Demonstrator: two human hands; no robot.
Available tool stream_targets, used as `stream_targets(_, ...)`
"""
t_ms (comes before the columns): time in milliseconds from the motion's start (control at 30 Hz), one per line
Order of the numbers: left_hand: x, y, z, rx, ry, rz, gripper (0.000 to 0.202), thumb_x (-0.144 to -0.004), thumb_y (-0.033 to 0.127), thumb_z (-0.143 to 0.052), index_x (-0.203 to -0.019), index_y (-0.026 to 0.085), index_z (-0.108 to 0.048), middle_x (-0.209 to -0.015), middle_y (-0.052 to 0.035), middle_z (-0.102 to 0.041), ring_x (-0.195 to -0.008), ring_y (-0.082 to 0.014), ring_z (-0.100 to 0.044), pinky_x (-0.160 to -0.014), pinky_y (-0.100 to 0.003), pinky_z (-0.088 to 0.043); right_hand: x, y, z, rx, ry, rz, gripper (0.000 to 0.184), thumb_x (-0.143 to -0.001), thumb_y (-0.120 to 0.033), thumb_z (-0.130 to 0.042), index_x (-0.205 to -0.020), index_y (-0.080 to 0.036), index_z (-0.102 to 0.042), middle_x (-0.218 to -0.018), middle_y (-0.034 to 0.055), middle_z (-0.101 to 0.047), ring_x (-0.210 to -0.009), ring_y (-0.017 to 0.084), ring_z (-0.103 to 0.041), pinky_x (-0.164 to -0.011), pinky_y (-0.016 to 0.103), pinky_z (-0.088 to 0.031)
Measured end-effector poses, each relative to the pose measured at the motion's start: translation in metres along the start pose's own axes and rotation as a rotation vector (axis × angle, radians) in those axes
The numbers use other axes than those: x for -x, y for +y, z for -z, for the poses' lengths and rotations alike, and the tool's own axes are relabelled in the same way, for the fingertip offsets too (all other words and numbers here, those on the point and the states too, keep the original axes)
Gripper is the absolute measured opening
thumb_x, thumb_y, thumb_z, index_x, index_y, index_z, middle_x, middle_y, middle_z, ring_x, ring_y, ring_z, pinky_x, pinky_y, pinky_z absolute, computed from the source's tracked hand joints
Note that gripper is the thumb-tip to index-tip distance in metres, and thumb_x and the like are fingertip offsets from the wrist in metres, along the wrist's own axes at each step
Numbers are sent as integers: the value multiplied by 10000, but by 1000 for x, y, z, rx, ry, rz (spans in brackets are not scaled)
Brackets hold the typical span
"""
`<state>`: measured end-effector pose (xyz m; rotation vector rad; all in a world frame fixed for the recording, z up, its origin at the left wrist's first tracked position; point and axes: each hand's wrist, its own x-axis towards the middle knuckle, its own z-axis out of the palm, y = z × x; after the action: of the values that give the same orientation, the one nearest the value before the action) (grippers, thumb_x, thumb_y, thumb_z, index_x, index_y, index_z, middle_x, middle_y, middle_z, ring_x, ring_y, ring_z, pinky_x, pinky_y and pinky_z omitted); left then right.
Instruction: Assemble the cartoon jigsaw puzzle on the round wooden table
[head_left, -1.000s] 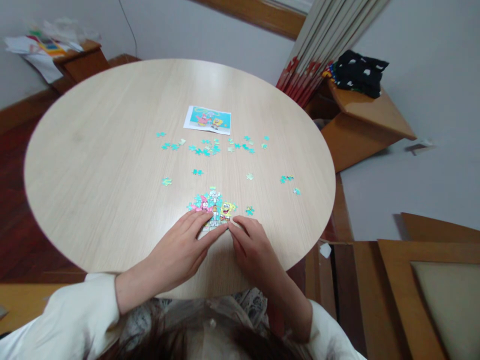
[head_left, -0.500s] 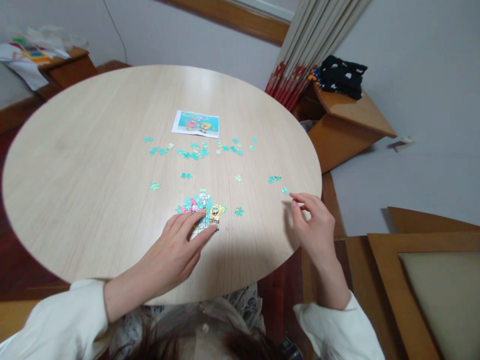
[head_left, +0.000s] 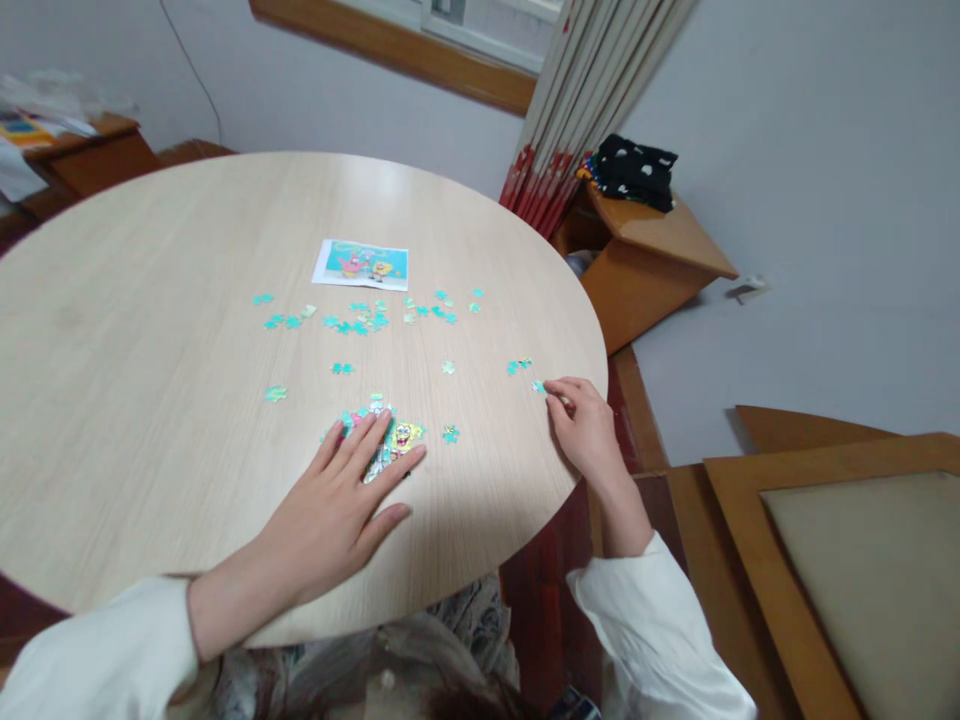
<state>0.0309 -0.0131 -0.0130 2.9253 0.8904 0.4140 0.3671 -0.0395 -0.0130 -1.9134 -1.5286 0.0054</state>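
Left hand (head_left: 322, 525): 1. Right hand (head_left: 585, 422): 1. Surface (head_left: 187, 240): 1. Picture sheet (head_left: 364, 265): 1. Part-joined puzzle (head_left: 399, 440): 1. Loose pieces (head_left: 275, 394): over twenty, exact tally unclear from here.

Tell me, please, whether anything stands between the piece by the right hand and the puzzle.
Yes: a loose piece lies just right of the puzzle, roughly on the way from the piece by the right hand. The left hand partly covers the puzzle.

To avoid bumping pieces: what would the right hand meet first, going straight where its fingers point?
Probably the loose puzzle piece just ahead of the right hand; whether they touch is unclear.
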Motion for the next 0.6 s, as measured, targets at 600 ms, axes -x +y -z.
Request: stream_targets(600,1,-27,-4,-10,64,13,471,-988,370,-397,-1437,244,-461,-1540,-204,-324,-1416,-394,-324,-1078,-609,-348,-70,-1,-16,43,-265,-54,121,-778,-173,-669,-874,-160,-741,-926,104,-686,-856,229,-638,-838,393,-490)
